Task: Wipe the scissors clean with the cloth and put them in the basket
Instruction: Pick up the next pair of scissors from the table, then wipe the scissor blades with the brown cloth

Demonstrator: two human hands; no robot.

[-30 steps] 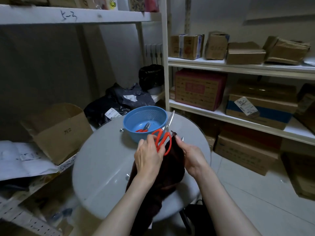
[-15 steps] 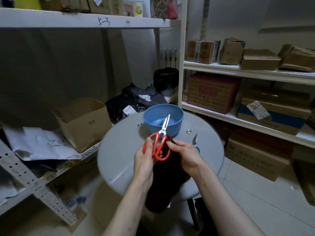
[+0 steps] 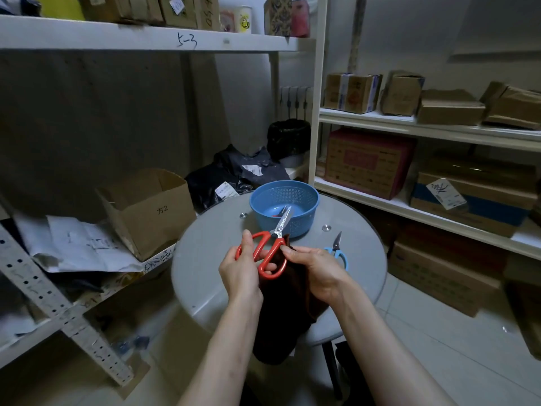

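My left hand (image 3: 240, 272) grips the red-handled scissors (image 3: 270, 246) by the handle loops, blades shut and pointing up toward the blue basket (image 3: 304, 209). My right hand (image 3: 314, 269) pinches the dark brown cloth (image 3: 285, 312) against the right handle; the cloth hangs down over the table's front edge. Another pair of scissors with a red handle lies inside the basket, mostly hidden. Small blue-handled scissors (image 3: 338, 249) lie on the round grey table (image 3: 210, 253) just right of my right hand.
An open cardboard box (image 3: 146, 209) and loose papers (image 3: 79, 244) sit on the low shelf at left. Black bags (image 3: 234, 174) lie behind the basket. White shelves with several boxes (image 3: 369, 162) fill the right side.
The view has pulled back and shifted, so the table sits further right. My hands and the red scissors have come slightly nearer to me, away from the basket; the blue-handled scissors came into full view.
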